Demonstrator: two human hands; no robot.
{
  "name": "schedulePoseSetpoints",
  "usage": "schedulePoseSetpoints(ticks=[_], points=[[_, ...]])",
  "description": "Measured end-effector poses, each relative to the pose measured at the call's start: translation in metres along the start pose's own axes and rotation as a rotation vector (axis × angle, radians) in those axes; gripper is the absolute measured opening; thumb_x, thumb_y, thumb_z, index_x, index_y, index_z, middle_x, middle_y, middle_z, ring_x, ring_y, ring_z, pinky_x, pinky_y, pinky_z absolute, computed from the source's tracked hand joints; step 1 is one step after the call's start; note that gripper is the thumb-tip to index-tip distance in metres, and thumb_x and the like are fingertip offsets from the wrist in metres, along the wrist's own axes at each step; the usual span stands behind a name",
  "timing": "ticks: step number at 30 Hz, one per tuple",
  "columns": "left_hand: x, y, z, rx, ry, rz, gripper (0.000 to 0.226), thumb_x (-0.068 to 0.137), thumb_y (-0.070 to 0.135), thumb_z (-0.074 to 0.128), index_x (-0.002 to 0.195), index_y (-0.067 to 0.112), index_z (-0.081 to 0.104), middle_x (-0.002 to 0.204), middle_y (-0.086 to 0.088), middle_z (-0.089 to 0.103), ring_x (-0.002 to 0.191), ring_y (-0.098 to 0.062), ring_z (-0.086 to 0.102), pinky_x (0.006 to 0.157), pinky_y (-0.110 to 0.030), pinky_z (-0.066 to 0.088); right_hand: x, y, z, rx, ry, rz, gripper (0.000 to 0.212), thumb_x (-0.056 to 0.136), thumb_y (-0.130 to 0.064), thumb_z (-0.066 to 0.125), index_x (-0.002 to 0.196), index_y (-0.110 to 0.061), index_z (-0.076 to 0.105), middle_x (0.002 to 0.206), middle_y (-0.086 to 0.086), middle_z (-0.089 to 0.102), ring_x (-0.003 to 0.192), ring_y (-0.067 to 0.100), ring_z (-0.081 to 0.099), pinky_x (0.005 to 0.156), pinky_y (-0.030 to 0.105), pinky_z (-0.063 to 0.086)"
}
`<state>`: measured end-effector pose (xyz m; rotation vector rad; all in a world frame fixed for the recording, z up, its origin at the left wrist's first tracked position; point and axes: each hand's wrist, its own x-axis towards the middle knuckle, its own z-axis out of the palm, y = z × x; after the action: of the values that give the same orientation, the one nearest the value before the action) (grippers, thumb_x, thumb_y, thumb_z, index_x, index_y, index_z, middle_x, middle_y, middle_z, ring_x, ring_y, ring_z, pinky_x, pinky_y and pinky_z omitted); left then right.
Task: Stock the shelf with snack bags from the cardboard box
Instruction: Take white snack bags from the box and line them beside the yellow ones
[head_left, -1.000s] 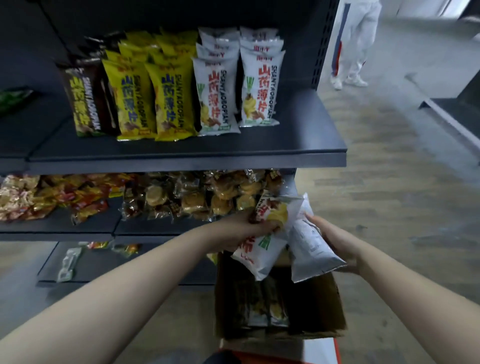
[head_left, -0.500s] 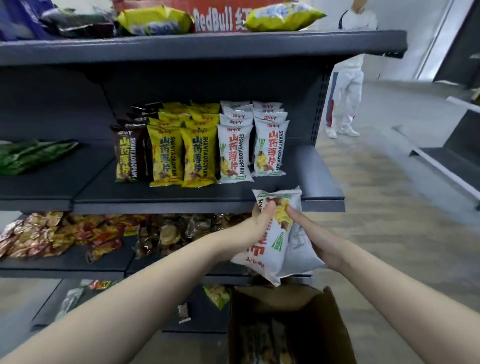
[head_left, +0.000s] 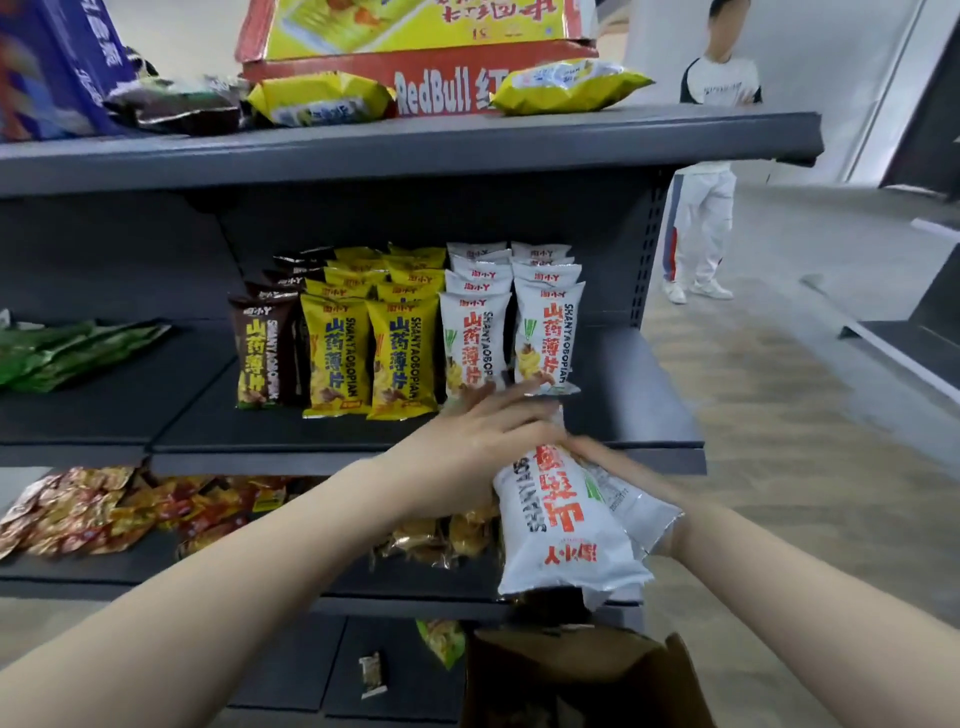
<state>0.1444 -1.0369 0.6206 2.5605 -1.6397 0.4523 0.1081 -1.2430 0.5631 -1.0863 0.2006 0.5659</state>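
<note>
Yam-chip bag (head_left: 561, 525), white, hangs upside down before mid shelf (head_left: 634, 384), w/ left hand (head_left: 483, 431) gripping its top; right hand (head_left: 613, 467), blurred, clasps 2nd white bag (head_left: 636, 512) behind. Cardboard box (head_left: 571, 675) at 6 o'clock below.

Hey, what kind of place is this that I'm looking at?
Most likely a shop aisle, or a mock-up of one. Dark metal shelving holds neat upright rows of snack bags, an open cardboard box sits below, and another shelf unit stands across the wood-look floor.
</note>
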Motion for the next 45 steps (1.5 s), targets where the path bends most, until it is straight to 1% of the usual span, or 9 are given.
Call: schedulePoseSetpoints(ticks=[3,6,8,13,20,24,28,40,45], points=[[0.004,-0.006,0.005,-0.14,0.043,-0.118,0.051,0.082,0.048,0.058,0.128,0.033,0.039,0.134,0.008,0.052,0.122,-0.016,0.052,0.089,-0.032,0.05,-0.002,-0.007,-0.009,0.131,-0.069,0.015,0.043,0.065,-0.048,0.081,0.09,-0.014,0.076,0.084,0.007,0.075,0.077,0.021,0.072,0.074,0.034,0.056],[0.014,-0.012,0.015,-0.118,-0.009,-0.456,0.067,0.076,0.061,0.059,0.128,0.028,0.034,0.123,0.001,0.057,0.107,-0.025,0.059,0.069,-0.03,0.043,-0.005,-0.018,-0.025,0.171,0.014,-0.068,0.053,0.043,-0.045,0.094,0.077,-0.008,0.077,0.073,0.01,0.075,0.062,0.022,0.072,0.053,0.03,0.057],[0.027,-0.01,0.024,-0.096,-0.021,-0.615,0.067,0.078,0.061,0.057,0.127,0.021,0.034,0.118,-0.004,0.059,0.105,-0.028,0.059,0.07,-0.032,0.043,-0.008,-0.031,-0.03,0.148,0.006,-0.051,0.041,0.078,-0.052,0.069,0.09,-0.014,0.08,0.095,0.01,0.076,0.079,0.024,0.074,0.062,0.033,0.058],[0.073,0.005,0.043,-0.419,0.088,-0.828,0.056,0.082,0.048,0.059,0.117,0.014,0.034,0.109,-0.009,0.059,0.1,-0.03,0.06,0.084,-0.045,0.052,0.003,-0.055,-0.031,-0.064,-0.018,-0.19,0.049,0.076,-0.052,0.066,0.114,-0.023,0.071,0.117,0.006,0.071,0.104,0.024,0.069,0.078,0.036,0.058],[0.118,-0.001,0.058,-0.95,0.082,-0.654,0.056,0.071,0.072,0.056,0.11,0.055,0.02,0.135,0.023,0.035,0.126,0.003,0.033,0.099,-0.019,0.032,0.024,-0.09,-0.058,-0.093,0.114,-0.356,0.043,0.09,-0.048,0.055,0.126,-0.025,0.06,0.116,0.004,0.071,0.105,0.023,0.069,0.08,0.036,0.057],[0.136,-0.004,0.075,-0.808,0.309,-0.731,0.06,0.07,0.043,0.074,0.105,0.048,0.025,0.122,0.013,0.042,0.117,-0.005,0.045,0.082,-0.004,0.039,0.048,-0.103,-0.065,-0.25,0.291,-0.462,0.02,0.091,-0.033,0.06,0.105,-0.023,0.068,0.099,0.003,0.076,0.092,0.022,0.072,0.08,0.034,0.058],[0.142,-0.016,0.093,-0.515,0.52,-0.838,0.103,0.071,0.021,0.076,0.146,0.023,0.004,0.149,-0.004,0.021,0.141,-0.024,0.024,0.113,-0.039,0.033,0.072,-0.114,-0.064,-0.472,0.353,-0.63,0.01,0.086,-0.02,0.061,0.079,-0.014,0.066,0.073,0.002,0.071,0.066,0.016,0.066,0.057,0.023,0.048],[0.151,-0.029,0.131,-0.25,0.468,-0.99,0.087,0.081,0.044,0.038,0.143,0.014,-0.014,0.135,-0.023,0.032,0.128,-0.04,0.034,0.103,-0.044,0.039,0.117,-0.111,-0.054,-0.623,0.589,-0.8,0.094,0.055,-0.058,0.073,0.131,-0.018,0.035,0.122,-0.001,0.052,0.116,0.015,0.054,0.092,0.04,0.052],[0.148,-0.04,0.136,-0.223,0.425,-0.943,0.115,0.073,0.049,0.069,0.141,0.016,-0.018,0.138,-0.018,0.03,0.134,-0.033,0.03,0.107,-0.039,0.035,0.128,-0.112,-0.052,-0.638,0.639,-0.841,0.102,0.054,-0.057,0.073,0.136,-0.012,0.032,0.127,0.007,0.05,0.124,0.023,0.049,0.098,0.046,0.047]])
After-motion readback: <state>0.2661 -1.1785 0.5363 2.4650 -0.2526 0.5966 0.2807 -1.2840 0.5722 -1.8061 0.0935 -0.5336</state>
